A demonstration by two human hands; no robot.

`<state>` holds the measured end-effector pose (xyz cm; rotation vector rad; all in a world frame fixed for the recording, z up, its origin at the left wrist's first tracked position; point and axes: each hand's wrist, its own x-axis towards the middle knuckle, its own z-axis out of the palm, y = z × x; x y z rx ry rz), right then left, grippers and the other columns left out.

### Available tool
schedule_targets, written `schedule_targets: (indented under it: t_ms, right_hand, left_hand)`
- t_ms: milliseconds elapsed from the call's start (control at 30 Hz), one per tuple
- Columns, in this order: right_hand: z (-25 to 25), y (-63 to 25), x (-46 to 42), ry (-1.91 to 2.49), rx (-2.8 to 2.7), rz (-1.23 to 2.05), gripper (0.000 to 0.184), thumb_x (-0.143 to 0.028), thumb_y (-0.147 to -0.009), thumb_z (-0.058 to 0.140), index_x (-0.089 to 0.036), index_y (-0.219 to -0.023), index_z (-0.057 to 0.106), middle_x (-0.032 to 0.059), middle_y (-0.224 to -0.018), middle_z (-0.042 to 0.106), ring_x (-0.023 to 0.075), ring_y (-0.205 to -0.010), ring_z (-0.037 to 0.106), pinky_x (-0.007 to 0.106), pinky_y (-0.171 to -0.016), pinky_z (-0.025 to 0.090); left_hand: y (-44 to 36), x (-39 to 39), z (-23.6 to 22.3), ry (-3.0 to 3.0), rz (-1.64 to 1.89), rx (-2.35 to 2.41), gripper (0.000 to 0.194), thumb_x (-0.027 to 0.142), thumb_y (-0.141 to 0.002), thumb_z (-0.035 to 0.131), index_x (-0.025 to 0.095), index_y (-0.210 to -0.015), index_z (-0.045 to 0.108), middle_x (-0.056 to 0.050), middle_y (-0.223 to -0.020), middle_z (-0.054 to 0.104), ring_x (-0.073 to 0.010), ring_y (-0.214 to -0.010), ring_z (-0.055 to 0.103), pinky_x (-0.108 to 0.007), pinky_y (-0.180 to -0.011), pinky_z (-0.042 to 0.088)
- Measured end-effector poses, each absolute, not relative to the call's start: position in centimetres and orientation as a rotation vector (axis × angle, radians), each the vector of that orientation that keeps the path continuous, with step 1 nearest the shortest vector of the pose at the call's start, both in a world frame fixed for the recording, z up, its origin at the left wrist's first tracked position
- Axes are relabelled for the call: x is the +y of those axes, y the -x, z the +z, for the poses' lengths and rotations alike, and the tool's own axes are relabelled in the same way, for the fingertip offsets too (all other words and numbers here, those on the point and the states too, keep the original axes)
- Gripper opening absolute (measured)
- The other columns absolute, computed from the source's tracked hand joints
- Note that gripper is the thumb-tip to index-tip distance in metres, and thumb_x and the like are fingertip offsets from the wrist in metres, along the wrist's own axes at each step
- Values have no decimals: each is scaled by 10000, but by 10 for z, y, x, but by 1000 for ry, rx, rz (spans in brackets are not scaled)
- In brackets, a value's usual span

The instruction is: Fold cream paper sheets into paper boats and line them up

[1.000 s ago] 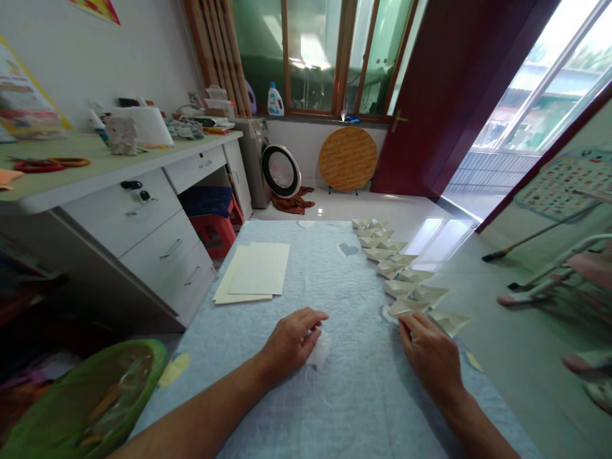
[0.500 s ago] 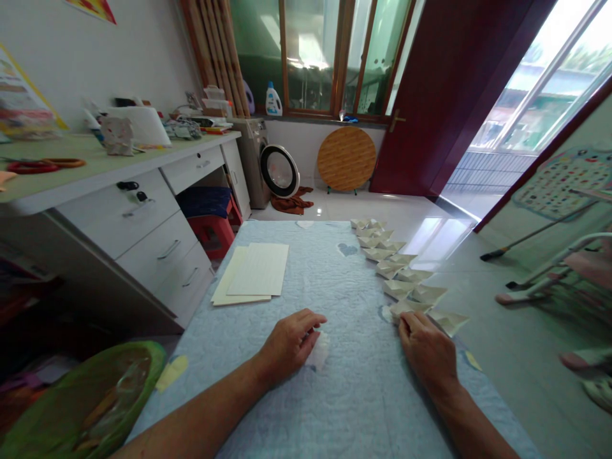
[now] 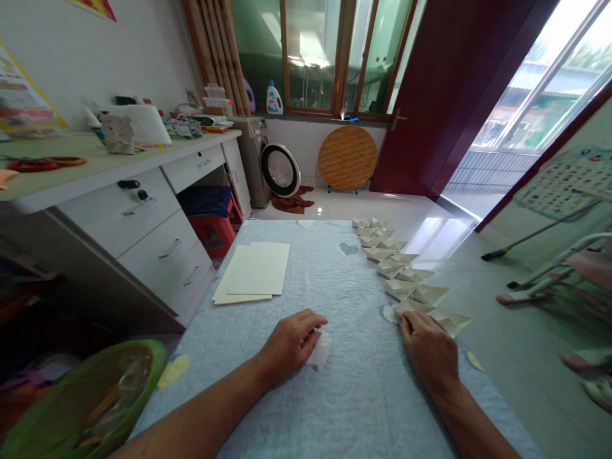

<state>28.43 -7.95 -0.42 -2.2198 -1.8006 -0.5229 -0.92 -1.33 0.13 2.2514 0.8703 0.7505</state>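
Near the right edge of the cloth-covered table (image 3: 329, 395), my right hand (image 3: 430, 344) has its fingers closed on a folded paper boat (image 3: 412, 307) at the near end of two rows. Another paper boat (image 3: 452, 320) sits just to the right of it. Several more paper boats (image 3: 401, 271) run away from me along the table's right edge. Over the middle of the cloth rests my left hand (image 3: 291, 341), its fingers loosely curved, thumb apart, and nothing between them. Beyond that hand, to the left, lies a small stack of paper sheets (image 3: 261, 268).
A green basket (image 3: 157, 363) stands at the table's near left. Along the left wall runs a desk with drawers (image 3: 153, 217); a red stool (image 3: 215, 229) is tucked beneath it. Past the table are a washing machine (image 3: 251, 159) with its door open and a round wooden tabletop (image 3: 347, 158).
Both hands keep almost the same pose, the right one still at the nearest boat. The whole view has shifted very slightly.
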Motion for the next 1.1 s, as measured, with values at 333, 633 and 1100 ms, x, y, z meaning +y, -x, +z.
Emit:
schedule_targets:
  t_ms: [333,633,1100]
  right_hand:
    - [-4,-283,-79,2275,-1767,-558,223,-209,-935,489,-193,-928,711,49,-907,736,167,-678,655,267,-604,379]
    - [-2,-282,-88,2241,-1708,-455,229,-230,-921,481,-185,-1052,664,78,-946,741,192,-730,679,273,-611,416]
    - [44,-196,-78,1824,-2346,203,126,-127,-860,573,-218,-887,656,23,-837,682,191,-786,659,269,-672,451]
  left_hand:
    - [10,-14,2,-2261,757,868,237,116,-872,505,184,-1037,661,-63,-961,686,-175,-862,640,-272,-786,498]
    - [10,-13,0,-2258,754,872,248,105,-861,510,187,-1037,666,-59,-956,689,-170,-848,640,-267,-770,496]
    - [9,-11,-1,-2199,784,920,205,98,-848,529,182,-975,666,-46,-909,665,-166,-831,617,-266,-764,474]
